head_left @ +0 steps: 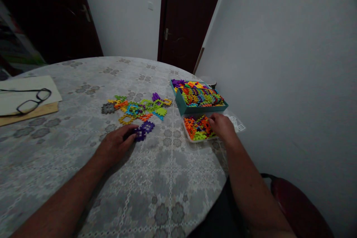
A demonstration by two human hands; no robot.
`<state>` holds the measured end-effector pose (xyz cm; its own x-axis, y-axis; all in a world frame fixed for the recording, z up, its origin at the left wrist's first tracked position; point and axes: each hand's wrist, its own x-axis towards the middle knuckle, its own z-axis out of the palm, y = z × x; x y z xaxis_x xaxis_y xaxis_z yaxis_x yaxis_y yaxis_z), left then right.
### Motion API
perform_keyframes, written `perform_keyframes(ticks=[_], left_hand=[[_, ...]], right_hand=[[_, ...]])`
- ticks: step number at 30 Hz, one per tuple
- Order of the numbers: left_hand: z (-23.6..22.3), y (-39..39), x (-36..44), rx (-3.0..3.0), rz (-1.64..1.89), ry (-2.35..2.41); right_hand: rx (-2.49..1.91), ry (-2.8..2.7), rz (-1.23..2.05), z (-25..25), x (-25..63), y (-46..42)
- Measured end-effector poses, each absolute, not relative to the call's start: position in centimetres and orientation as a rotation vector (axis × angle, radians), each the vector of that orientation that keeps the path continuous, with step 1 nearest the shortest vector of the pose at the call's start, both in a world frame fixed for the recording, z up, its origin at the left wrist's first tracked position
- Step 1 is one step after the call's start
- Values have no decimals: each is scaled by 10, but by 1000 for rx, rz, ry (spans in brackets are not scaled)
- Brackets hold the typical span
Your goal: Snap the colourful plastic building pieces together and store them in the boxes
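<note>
My left hand (117, 143) rests on the table, thumb and fingers closed on the near end of some joined purple building pieces (147, 126), flat squares with notched edges. Reaching over the clear plastic tray (192, 141), my right hand (222, 125) has its fingers bent together among loose orange, yellow-green and purple pieces (199, 134). What those fingertips pinch, if anything, is hidden. Just beyond my left hand lies a loose pile of bright notched pieces (145, 105), with a grey piece (108, 108) at its left end.
Behind the tray stands a teal box (205, 109) packed with rows of colourful pieces. Black-framed glasses (30, 106) lie on paper (50, 85) at the far left. A patterned cloth (156, 167) covers the round table. The wall (292, 63) runs close on the right.
</note>
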<state>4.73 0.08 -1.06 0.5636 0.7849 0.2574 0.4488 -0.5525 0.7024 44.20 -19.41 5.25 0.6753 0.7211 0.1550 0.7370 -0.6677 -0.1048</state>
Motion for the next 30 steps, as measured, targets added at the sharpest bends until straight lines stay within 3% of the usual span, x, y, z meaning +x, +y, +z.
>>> perform_keyframes(ticks=[4,8,14,20,25,30], left_hand=[[-12,2,48,2222,760,982],[-10,-1,47,2186,765,1029],[-5,-8,46,2130,811,1079],[-7,-9,45,2106,923,1114],[-8,-9,46,2089,942,1139],[-11,-8,48,2062,969,1170]], right_hand=[[-2652,-1195,-290,66,438,-199],[-2304,-1336,-347,88,398,-201],[-1869,-1829,-28,83,287,-173],[-2056,-1991,77,45,248,-96],[-2237,-1650,-81,24,275,-30],[-2405,-1395,-37,13,297,23]])
